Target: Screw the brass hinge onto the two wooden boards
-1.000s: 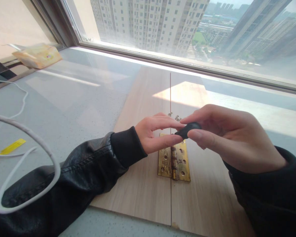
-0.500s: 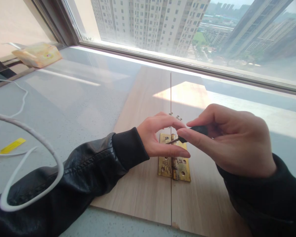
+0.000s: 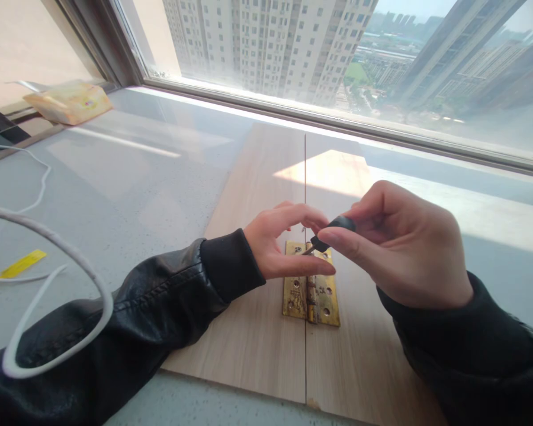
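Observation:
My right hand (image 3: 404,242) pinches a short screwdriver (image 3: 343,223) by its black handle, thumb and fingers closed around it. The shaft slants down and left to the upper part of a worn brass hinge (image 3: 295,300); exactly where the tip rests is hard to see. My left hand (image 3: 282,239) spreads thumb and fingers around the hinge's upper end, fingertips close to the handle; whether they touch it I cannot tell. The hinge lies unfolded across the seam between a left wooden board (image 3: 240,349) and a right wooden board (image 3: 359,361). Its lower holes show.
Both boards lie on a pale speckled sill (image 3: 160,195) below a window (image 3: 270,41). At the left, a white cable (image 3: 62,236) loops over my left sleeve, near a yellow tag (image 3: 20,264). A soft tissue pack (image 3: 71,103) stands in the back left corner.
My right hand has shifted slightly left, and the screwdriver handle now points more toward the camera. My left fingers have curled a little. The small screws seen behind them are now mostly hidden.

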Motion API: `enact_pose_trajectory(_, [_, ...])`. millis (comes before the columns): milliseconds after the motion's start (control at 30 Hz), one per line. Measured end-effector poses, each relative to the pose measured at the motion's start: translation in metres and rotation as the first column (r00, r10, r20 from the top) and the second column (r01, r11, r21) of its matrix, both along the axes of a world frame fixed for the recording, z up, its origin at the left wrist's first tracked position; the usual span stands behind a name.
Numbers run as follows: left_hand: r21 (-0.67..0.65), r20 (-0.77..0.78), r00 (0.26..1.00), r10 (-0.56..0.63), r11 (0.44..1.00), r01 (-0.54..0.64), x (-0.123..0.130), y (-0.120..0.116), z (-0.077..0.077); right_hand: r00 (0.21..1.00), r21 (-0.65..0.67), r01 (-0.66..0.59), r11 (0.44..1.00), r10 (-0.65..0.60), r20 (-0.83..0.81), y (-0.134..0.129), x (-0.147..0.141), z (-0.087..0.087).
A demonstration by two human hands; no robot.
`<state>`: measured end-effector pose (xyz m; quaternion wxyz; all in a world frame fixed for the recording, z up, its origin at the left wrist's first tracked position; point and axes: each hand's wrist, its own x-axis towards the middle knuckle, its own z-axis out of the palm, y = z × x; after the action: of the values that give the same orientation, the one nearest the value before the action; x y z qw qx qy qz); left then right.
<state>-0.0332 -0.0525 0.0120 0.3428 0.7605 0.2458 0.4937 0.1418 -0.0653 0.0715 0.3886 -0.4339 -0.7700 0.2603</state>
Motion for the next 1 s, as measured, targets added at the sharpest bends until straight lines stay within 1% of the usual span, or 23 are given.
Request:
enact_pose_trajectory(67, [0.052,0.016,1.0,0.008,0.999,-0.009,0.002,0.0,0.001,0.999,0.082,0.0,0.997,-0.003,0.033,0.0,-0.004,-0.002])
enact_pose_trajectory(133, [0.1,0.027,1.0,0.005,0.995,-0.008,0.003,0.002,0.001,1.0,0.079,-0.01,0.997,0.009,0.016,0.005,-0.001,-0.003])
enact_pose_trajectory(167, [0.114,0.03,1.0,0.008,0.993,-0.012,0.002,0.003,0.0,1.0,0.059,0.014,0.998,-0.013,-0.018,0.009,0.003,-0.005])
enact_pose_trajectory(200, [0.123,0.031,0.999,0.019,0.992,-0.022,0.001,0.004,0.0,0.996,0.051,0.076,0.996,-0.073,-0.059,0.015,0.008,-0.007])
enact_pose_trajectory(233, [0.128,0.031,0.999,0.036,0.991,-0.039,0.001,0.005,-0.001,0.984,0.07,0.173,0.982,-0.169,-0.064,0.021,0.014,-0.011])
enact_pose_trajectory(267, [0.13,0.031,0.998,0.055,0.99,-0.059,0.0,0.006,-0.002,0.957,0.101,0.288,0.952,-0.288,-0.014,0.027,0.02,-0.016])
enact_pose_trajectory(300, [0.133,0.029,0.997,0.074,0.988,-0.078,-0.001,0.007,-0.003,0.915,0.135,0.384,0.914,-0.396,0.077,0.034,0.025,-0.022])
enact_pose_trajectory(333, [0.133,0.023,0.996,0.091,0.987,-0.093,-0.002,0.007,-0.003,0.899,0.142,0.405,0.903,-0.422,0.118,0.04,0.03,-0.029])
enact_pose_trajectory(367, [0.134,0.016,0.994,0.106,0.985,-0.107,-0.002,0.007,-0.004,0.896,0.139,0.4,0.906,-0.418,0.149,0.044,0.033,-0.037])
enact_pose_trajectory(400, [0.134,0.008,0.993,0.118,0.984,-0.118,-0.003,0.007,-0.004,0.904,0.132,0.356,0.925,-0.377,0.2,0.048,0.035,-0.045])
enact_pose_trajectory(467, [0.141,0.001,0.991,0.137,0.981,-0.136,-0.002,0.006,-0.005,0.929,0.086,0.241,0.967,-0.256,0.269,0.052,0.035,-0.057])
enact_pose_trajectory(533, [0.153,0.007,0.989,0.148,0.977,-0.148,-0.002,0.006,-0.004,0.938,0.03,0.149,0.988,-0.151,0.312,0.052,0.034,-0.064])
enact_pose_trajectory(567, [0.16,0.011,0.988,0.152,0.976,-0.151,-0.002,0.005,-0.004,0.938,0.01,0.128,0.992,-0.124,0.323,0.052,0.033,-0.065])
enact_pose_trajectory(633, [0.167,0.004,0.988,0.155,0.974,-0.153,-0.002,0.005,-0.003,0.935,-0.009,0.117,0.993,-0.107,0.338,0.052,0.033,-0.065])
enact_pose_trajectory(733, [0.177,-0.037,0.989,0.145,0.975,-0.137,-0.002,0.005,-0.002,0.926,-0.006,0.135,0.991,-0.124,0.356,0.052,0.033,-0.064])
enact_pose_trajectory(867, [0.18,0.006,0.992,0.129,0.975,-0.128,-0.001,0.006,-0.005,0.916,0.008,0.145,0.989,-0.138,0.377,0.054,0.034,-0.065])
enact_pose_trajectory(1000, [0.189,0.017,0.993,0.118,0.975,-0.119,0.0,0.006,-0.007,0.916,0.0,0.107,0.994,-0.099,0.388,0.054,0.035,-0.065])
